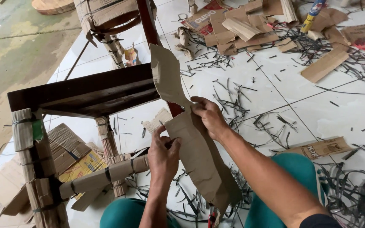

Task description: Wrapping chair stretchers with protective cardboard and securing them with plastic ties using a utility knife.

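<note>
Both hands are clamped on the long, torn strip of brown cardboard: the left hand pinches its lower edge, the right hand presses fingers and thumb on its middle. The strip runs crumpled and ragged along the dark brown wooden chair leg. Cardboard-wrapped rungs sit left; black strap offcuts and cardboard scraps litter the white tiled floor.

Plain brown cardboard strip; dark brown wooden chair frame; white tiled floor strewn with black strap offcuts; teal trousers; yellow printed carton at left.
</note>
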